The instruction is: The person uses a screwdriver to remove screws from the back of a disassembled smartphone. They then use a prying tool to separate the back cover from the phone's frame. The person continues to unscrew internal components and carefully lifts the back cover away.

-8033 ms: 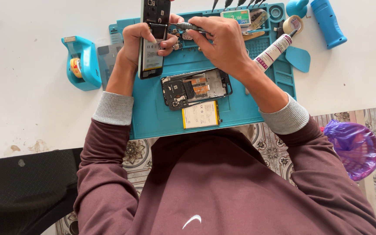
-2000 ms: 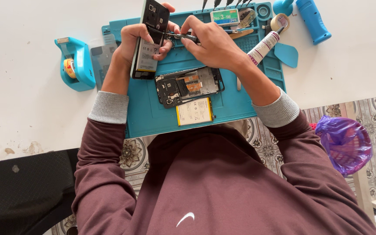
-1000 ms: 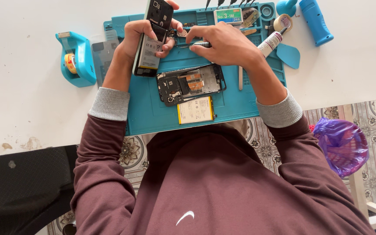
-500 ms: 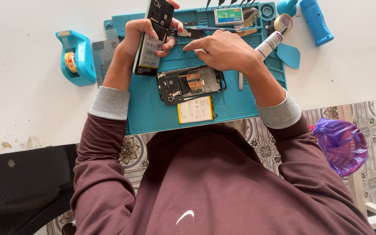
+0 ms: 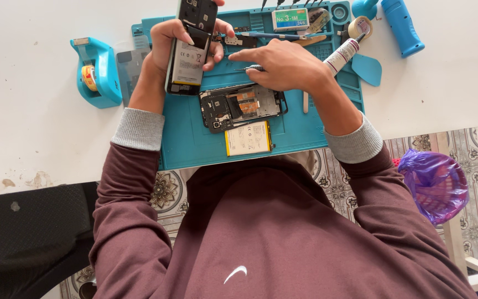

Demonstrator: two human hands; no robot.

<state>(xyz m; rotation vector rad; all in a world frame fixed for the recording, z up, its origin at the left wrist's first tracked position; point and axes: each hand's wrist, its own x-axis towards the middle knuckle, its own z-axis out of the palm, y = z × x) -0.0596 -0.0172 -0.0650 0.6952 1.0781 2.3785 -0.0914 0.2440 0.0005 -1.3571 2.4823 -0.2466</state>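
Head view: two opened phones on a blue repair mat

Nearest lies one flat yellow-edged battery (image 5: 248,138) on the ribbed teal silicone mat (image 5: 195,141). Just beyond it sits one opened phone frame (image 5: 243,106), its circuit boards exposed. The right hand (image 5: 283,66) hovers over that frame's far edge, fingers curled around a small tool, forefinger stretched out leftwards. The left hand (image 5: 175,41) grips a second opened phone (image 5: 191,47), glossy black and tilted upright, above the mat's left part. One teal tape dispenser (image 5: 96,72) stands farther left on the white tabletop (image 5: 29,138).
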